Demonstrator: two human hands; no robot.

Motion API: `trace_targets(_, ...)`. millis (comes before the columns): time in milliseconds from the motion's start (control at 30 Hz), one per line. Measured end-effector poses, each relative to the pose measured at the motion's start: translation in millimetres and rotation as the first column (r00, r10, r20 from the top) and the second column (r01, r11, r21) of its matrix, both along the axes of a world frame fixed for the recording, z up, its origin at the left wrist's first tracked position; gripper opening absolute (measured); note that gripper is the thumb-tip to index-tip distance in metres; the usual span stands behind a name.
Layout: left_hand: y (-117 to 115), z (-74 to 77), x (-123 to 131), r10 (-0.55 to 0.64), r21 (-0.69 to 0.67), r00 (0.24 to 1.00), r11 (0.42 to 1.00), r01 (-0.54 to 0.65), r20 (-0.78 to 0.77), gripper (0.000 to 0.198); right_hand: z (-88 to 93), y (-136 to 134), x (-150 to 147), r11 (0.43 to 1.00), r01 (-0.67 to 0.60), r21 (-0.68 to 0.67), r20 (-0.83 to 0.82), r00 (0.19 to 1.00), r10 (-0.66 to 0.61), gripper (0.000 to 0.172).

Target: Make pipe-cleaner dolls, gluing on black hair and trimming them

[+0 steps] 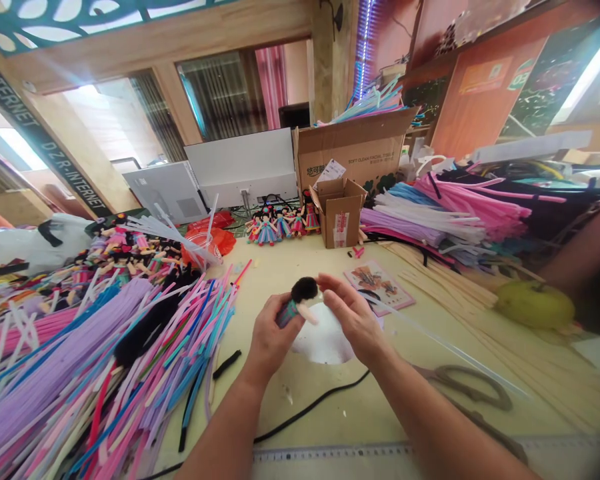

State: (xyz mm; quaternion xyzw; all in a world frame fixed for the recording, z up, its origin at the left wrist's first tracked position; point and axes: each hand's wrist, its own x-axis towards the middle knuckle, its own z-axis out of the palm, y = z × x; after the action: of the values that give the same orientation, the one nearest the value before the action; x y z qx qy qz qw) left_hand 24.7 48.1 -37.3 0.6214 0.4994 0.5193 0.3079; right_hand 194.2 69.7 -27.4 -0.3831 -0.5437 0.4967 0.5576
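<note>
My left hand (271, 333) is closed around a small pipe-cleaner doll (296, 303) with a fuzzy black head, a teal and purple body and a pale arm sticking out. My right hand (353, 313) pinches at the doll's black head with fingertips together. Both hands hover above the yellow table (330, 400), over a white round patch (325, 343).
A big heap of coloured pipe cleaners (95, 360) fills the left. More bundles (445, 213) lie at the right. Finished dolls (280, 225), a small carton (341, 212) and a larger box (355, 153) stand behind. Scissors (473, 390), a booklet (377, 285), a green fruit (535, 303) and a ruler (330, 455) lie nearby.
</note>
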Motion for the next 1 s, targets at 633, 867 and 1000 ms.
trace_targets(633, 6, -6.6, 2, -0.116, -0.148, 0.763, 0.952, 0.268, 0.636, 0.052, -15.1, -18, -26, 0.976, -0.195, -0.101, 0.419, 0.881, 0.219, 0.024)
trace_targets(867, 10, -5.2, -13, -0.039, -0.217, 0.815, 0.955, 0.2, 0.579, 0.054, -12.4, -16, -24, 0.912, -0.346, -0.219, 0.223, 0.892, 0.392, 0.026)
trace_targets(1000, 12, -3.2, -14, -0.027, -0.232, 0.802, 0.951, 0.205, 0.596, 0.04, -13.2, -18, -26, 0.928, -0.32, -0.19, 0.321, 0.873, 0.367, 0.024)
